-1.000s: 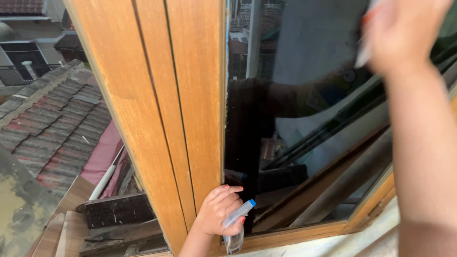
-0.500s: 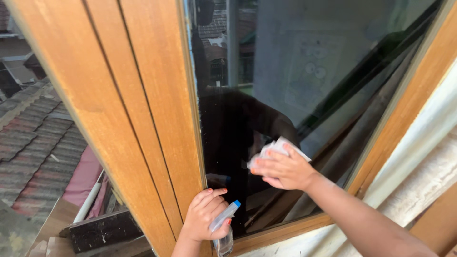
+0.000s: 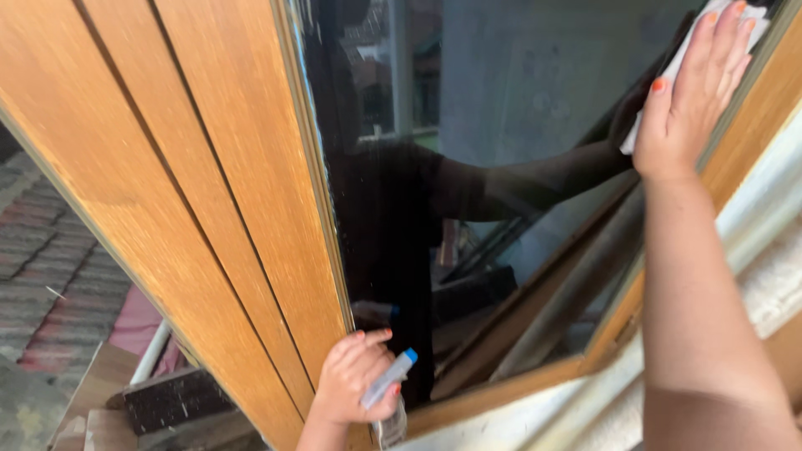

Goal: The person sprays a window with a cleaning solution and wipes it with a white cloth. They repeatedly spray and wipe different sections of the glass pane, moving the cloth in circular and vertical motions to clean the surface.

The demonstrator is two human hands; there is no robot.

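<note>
My right hand [image 3: 690, 96] is raised to the upper right of the dark window glass [image 3: 501, 100], pressing a white cloth [image 3: 673, 71] flat against the pane near the wooden frame edge. My left hand [image 3: 355, 380] is low at the bottom of the wide wooden window frame [image 3: 209, 192], gripping a clear spray bottle [image 3: 389, 401] with a blue-tipped nozzle. Its fingers rest against the frame's inner edge. The glass reflects my arm and dark shapes.
The open wooden window leaf fills most of the view. Beyond it on the left lie tiled rooftops [image 3: 42, 267], a pink surface [image 3: 138, 321], a white pipe [image 3: 150, 355] and dark planks [image 3: 171, 401]. A pale wall ledge [image 3: 752, 217] runs along the right.
My right hand with the cloth has swept from the lower middle of the glass up to its top right corner. The left hand stays at the frame's bottom with the bottle.
</note>
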